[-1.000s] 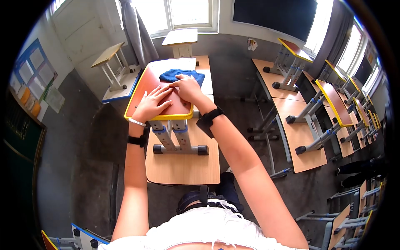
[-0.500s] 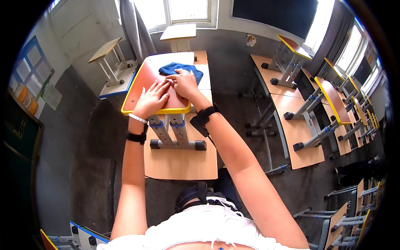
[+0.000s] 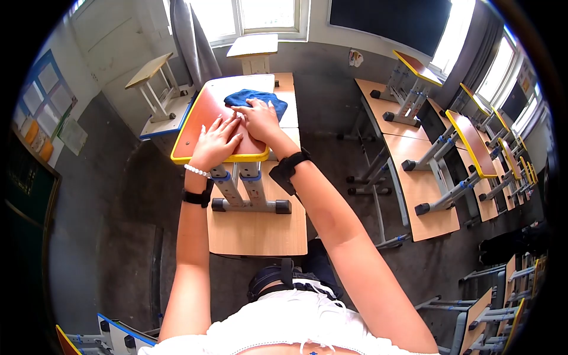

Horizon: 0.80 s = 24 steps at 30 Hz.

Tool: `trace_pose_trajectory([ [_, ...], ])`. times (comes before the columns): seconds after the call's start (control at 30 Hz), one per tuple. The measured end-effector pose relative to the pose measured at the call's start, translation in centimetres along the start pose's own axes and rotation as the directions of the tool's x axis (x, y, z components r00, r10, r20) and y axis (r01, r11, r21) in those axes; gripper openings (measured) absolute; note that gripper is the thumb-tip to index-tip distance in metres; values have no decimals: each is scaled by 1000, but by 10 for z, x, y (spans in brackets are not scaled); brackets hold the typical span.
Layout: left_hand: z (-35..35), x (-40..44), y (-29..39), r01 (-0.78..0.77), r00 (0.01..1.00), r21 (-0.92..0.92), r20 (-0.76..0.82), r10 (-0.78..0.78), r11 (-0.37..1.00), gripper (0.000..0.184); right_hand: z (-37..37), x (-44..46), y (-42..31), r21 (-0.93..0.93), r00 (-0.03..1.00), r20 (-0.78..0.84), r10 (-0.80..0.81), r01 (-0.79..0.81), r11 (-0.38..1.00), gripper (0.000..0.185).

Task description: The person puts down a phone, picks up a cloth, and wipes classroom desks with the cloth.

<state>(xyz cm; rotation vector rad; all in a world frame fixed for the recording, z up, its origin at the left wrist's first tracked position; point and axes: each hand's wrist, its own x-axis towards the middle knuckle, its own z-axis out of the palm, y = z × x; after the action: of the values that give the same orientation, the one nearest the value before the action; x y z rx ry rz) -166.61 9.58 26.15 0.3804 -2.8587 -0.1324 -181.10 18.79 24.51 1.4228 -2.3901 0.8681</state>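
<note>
Qty | L hand [image 3: 218, 143] + R hand [image 3: 260, 120]: 2 | blu cloth [image 3: 239, 97]: 1 | red seat [image 3: 194, 131] u/ hands: 1 | blk wrist straps [image 3: 194, 197]: 2 | wht bead brclt [image 3: 197, 171]: 1

Blue cloth [image 3: 238, 98] rests on stool [image 3: 198, 129]

The dark blue cloth lies rumpled on the far right part of a reddish, yellow-edged seat, its near side partly covered. The stool stands upright on a pale wood desk [image 3: 257, 236], its seat bright toward the far end, its grey legs meeting a foot bar capped in black.
</note>
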Motion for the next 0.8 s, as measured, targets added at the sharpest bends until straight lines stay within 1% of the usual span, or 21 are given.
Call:
trace_pose_trajectory([
  [0.27,0,-1,1,-11,1000,-19,-25,11,1000,58,-2,-2,-2,28,1000,-13,11,-11,1000,34],
  [0.67,2,-1,-2,-31,999,-5,-45,31,999,56,-3,-4,-4,-5,1000,-8,4,-4,1000,35],
  [0.8,3,0,-2,-30,998,-2,-52,30,1000,56,-2,-4,-4,-60,1000,-18,-12,11,998,35],
])
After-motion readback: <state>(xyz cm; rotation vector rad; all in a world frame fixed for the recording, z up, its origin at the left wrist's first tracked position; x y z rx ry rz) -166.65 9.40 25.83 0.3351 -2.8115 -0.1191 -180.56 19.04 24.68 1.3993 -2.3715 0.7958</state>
